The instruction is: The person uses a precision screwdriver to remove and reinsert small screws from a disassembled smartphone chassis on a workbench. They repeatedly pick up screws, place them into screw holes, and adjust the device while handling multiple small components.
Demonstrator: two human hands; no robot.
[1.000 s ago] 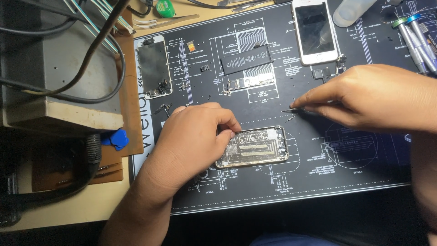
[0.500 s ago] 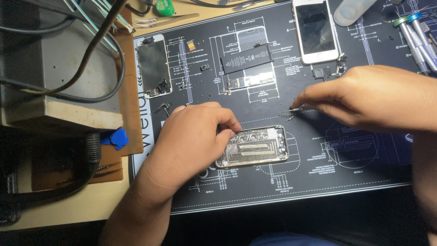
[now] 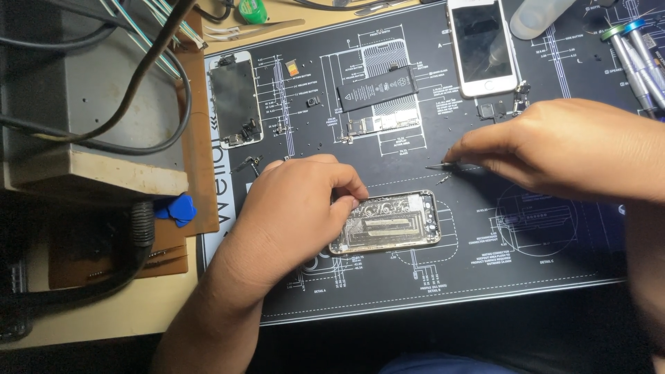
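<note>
An opened phone housing (image 3: 395, 223) lies on a black repair mat (image 3: 485, 277) printed with white diagrams. My left hand (image 3: 298, 204) rests on the housing's left end and steadies it with fingertips on its top edge. My right hand (image 3: 561, 149) hovers to the upper right of the housing and pinches thin metal tweezers (image 3: 443, 166), whose tip points left over the mat. A tiny part (image 3: 443, 178) lies on the mat just below the tip.
On the mat's far side lie a black battery (image 3: 377, 88), a circuit board (image 3: 377, 125), a dark screen panel (image 3: 235, 99) and a white phone (image 3: 480, 45). Screwdrivers (image 3: 634, 59) sit at far right. A grey box with cables (image 3: 83, 90) and blue picks (image 3: 176, 208) are at left.
My right hand has shifted slightly left with the tweezers. My left hand and the housing have stayed in place.
</note>
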